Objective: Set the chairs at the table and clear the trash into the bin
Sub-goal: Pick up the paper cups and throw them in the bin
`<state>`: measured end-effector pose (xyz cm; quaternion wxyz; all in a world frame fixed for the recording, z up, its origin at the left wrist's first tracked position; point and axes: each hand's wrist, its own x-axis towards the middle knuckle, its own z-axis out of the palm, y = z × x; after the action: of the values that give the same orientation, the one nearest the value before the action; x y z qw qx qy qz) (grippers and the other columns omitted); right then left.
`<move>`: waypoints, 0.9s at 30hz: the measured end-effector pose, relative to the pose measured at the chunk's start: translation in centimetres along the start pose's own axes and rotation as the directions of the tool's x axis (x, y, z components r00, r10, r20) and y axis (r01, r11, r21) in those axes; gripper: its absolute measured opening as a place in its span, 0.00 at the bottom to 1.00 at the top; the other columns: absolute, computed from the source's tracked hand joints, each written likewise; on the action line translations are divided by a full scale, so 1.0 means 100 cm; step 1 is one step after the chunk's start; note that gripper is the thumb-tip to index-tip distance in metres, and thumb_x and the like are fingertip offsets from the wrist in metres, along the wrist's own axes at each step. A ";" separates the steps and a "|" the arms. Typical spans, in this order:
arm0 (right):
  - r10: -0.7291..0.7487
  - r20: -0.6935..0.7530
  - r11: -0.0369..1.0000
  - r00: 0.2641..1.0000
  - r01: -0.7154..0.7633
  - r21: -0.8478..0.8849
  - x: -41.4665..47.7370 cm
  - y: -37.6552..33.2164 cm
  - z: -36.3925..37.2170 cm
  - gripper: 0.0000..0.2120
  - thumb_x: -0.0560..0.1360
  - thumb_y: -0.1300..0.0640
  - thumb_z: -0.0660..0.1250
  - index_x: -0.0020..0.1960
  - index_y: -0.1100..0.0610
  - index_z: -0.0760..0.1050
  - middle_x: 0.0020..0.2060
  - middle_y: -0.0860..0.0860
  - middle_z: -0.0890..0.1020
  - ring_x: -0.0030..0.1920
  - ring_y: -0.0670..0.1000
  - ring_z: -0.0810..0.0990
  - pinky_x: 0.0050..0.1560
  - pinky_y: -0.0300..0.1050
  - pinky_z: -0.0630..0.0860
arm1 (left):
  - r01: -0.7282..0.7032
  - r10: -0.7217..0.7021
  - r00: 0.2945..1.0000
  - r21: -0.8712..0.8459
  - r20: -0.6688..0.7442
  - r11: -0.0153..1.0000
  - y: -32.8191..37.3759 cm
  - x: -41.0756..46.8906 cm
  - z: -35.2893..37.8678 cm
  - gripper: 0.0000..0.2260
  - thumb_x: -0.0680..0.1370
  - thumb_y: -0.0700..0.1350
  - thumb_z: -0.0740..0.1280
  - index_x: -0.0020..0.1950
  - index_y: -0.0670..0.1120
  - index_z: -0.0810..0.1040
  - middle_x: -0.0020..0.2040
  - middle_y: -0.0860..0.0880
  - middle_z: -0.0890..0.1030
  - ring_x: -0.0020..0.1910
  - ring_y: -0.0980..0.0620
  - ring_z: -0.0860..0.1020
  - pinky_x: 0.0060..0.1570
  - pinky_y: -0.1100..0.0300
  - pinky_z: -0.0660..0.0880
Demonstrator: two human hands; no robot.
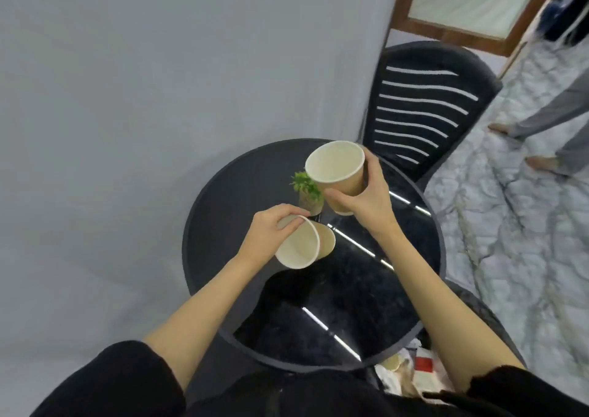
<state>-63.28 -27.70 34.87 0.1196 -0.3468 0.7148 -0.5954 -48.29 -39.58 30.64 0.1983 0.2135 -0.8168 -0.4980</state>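
Bin (411,372) w/ trash; left hand (271,231), right hand (366,199) each clamp empty cup.

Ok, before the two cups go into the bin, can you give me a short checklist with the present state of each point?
1. Left hand grips a paper cup at its rim: ok.
2. Right hand grips the other cup by its side: ok.
3. Both cups look empty inside: ok.
4. Small plant stands close beside the right cup: not ok, mind it.
5. Bin below the table edge has room: cannot tell.
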 end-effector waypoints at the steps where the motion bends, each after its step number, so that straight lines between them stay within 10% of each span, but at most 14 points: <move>1: 0.012 -0.044 1.000 0.999 -0.013 -0.019 -0.008 0.003 -0.017 0.39 0.60 0.54 0.76 0.67 0.49 0.63 0.64 0.47 0.71 0.63 0.47 0.70 0.59 0.36 0.70 | -0.022 0.022 0.999 -0.003 0.044 1.000 0.005 0.004 0.013 0.07 0.76 0.41 0.67 0.50 0.49 0.83 0.49 0.54 0.83 0.52 0.57 0.79 0.58 0.64 0.73; 8: 0.123 -0.332 0.972 0.935 -0.181 -0.149 -0.088 0.028 -0.135 0.36 0.61 0.54 0.75 0.65 0.50 0.63 0.63 0.48 0.70 0.62 0.46 0.70 0.60 0.38 0.68 | -0.186 0.195 0.922 -0.059 0.334 0.981 0.051 0.017 0.113 0.07 0.76 0.41 0.67 0.51 0.49 0.83 0.46 0.61 0.81 0.48 0.68 0.77 0.52 0.75 0.70; 14: 0.195 -0.541 0.925 0.818 -0.336 -0.176 -0.160 0.038 -0.204 0.38 0.61 0.56 0.76 0.66 0.50 0.63 0.63 0.50 0.69 0.63 0.48 0.69 0.62 0.44 0.69 | -0.302 0.346 0.778 -0.170 0.524 0.938 0.101 0.006 0.187 0.07 0.76 0.43 0.67 0.52 0.47 0.82 0.49 0.52 0.83 0.51 0.58 0.79 0.57 0.68 0.72; 20: 0.344 -0.486 0.789 0.803 -0.528 -0.314 -0.196 0.063 -0.231 0.42 0.64 0.54 0.77 0.71 0.56 0.58 0.68 0.55 0.65 0.68 0.51 0.65 0.63 0.39 0.61 | -0.343 0.333 0.621 -0.136 0.709 0.929 0.115 -0.004 0.223 0.08 0.76 0.42 0.67 0.54 0.46 0.82 0.51 0.50 0.83 0.47 0.66 0.77 0.50 0.78 0.70; 27: 0.275 -0.441 0.789 0.854 -0.463 -0.404 -0.173 0.075 -0.220 0.34 0.69 0.56 0.73 0.71 0.59 0.61 0.67 0.57 0.67 0.69 0.53 0.66 0.64 0.37 0.59 | -0.268 0.234 0.674 -0.063 0.701 0.961 0.094 0.000 0.205 0.08 0.77 0.44 0.66 0.55 0.49 0.81 0.49 0.56 0.81 0.50 0.64 0.79 0.57 0.64 0.75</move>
<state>-66.17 0.62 29.48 0.0098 -0.1018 0.9070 -0.4085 -60.69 -20.71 30.39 -0.0654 -0.1016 -0.8627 -0.4910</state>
